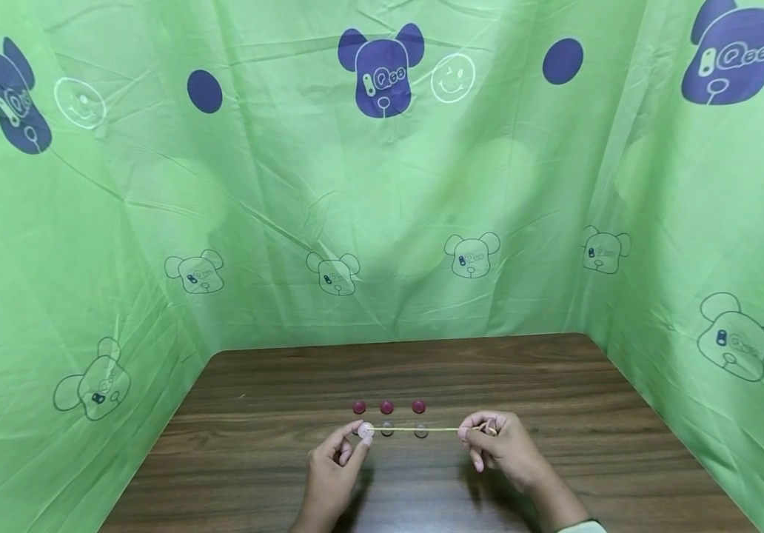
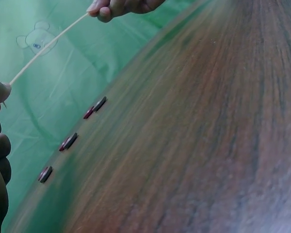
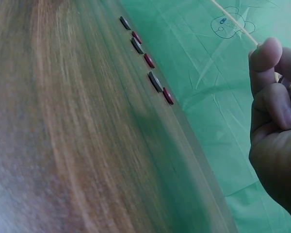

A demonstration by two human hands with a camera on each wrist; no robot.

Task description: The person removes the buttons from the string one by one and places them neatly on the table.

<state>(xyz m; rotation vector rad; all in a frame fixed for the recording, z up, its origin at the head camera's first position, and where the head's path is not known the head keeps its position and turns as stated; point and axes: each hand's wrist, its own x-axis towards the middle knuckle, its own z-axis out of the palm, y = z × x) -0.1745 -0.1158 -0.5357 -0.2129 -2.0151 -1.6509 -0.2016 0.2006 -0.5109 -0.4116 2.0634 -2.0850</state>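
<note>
Between thumb and fingers my left hand [image 1: 334, 468] pinches a pale round button [image 1: 366, 430] with small holes in its face. A thin yellow cord [image 1: 435, 429] runs taut and nearly level from that button to my right hand [image 1: 503, 446]. The right thumb and forefinger grip the cord, and its slack end loops at the right fingers. Both hands are above the table, as the wrist views show. In the left wrist view the cord [image 2: 48, 47] slants up to the other hand, while the pale button is hidden by the left thumb.
Three red buttons [image 1: 386, 407] lie in a row on the brown wooden table [image 1: 275, 385]. Nearer me is a row of dark-rimmed buttons [image 1: 420, 431], the leftmost partly hidden behind the left hand. Green printed curtains [image 1: 382, 200] enclose the table's back and sides.
</note>
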